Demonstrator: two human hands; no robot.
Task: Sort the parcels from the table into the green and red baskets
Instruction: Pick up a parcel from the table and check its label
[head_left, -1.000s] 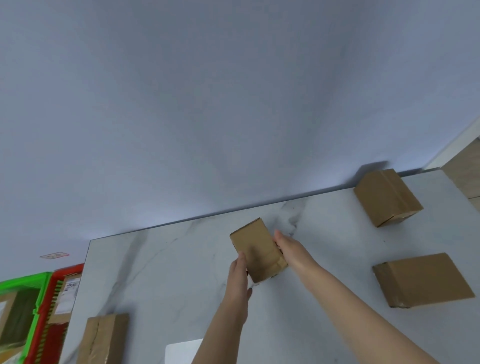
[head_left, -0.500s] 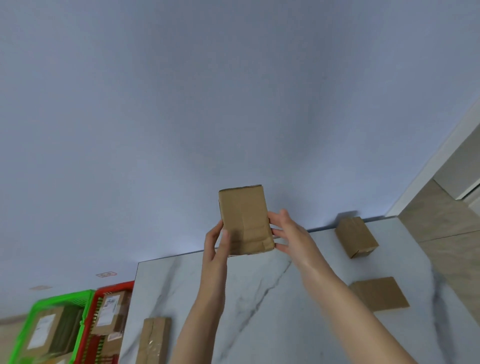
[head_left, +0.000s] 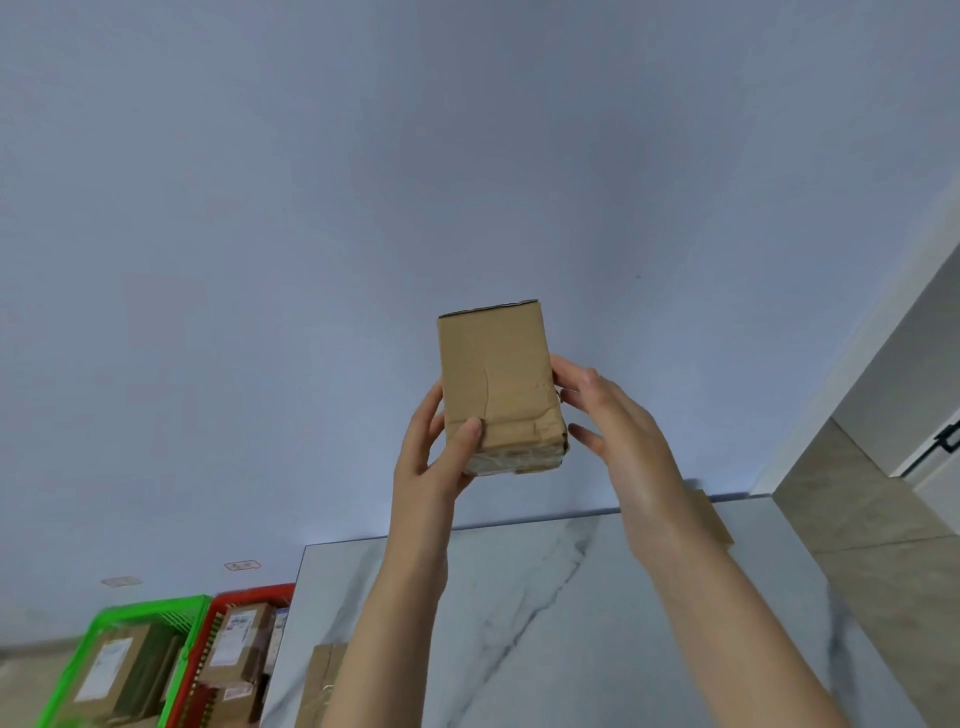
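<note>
A small brown cardboard parcel (head_left: 496, 379) is held up in front of the wall, standing on end well above the marble table (head_left: 519, 613). My left hand (head_left: 434, 457) grips its lower left corner, thumb on the front face. My right hand (head_left: 608, 415) holds its right side with the fingers round the edge. The green basket (head_left: 98, 634) and the red basket (head_left: 249, 595) sit on the floor at the lower left, each with labelled parcels inside.
Another brown parcel (head_left: 319, 686) lies at the table's near left edge. Part of one more parcel (head_left: 714, 519) shows behind my right forearm at the table's back right. A tiled floor and a door frame are on the right.
Both hands lifted the parcel off the table and raised it to stand upright before the wall. The view tipped upward, so the parcels at the right of the table dropped out of sight.
</note>
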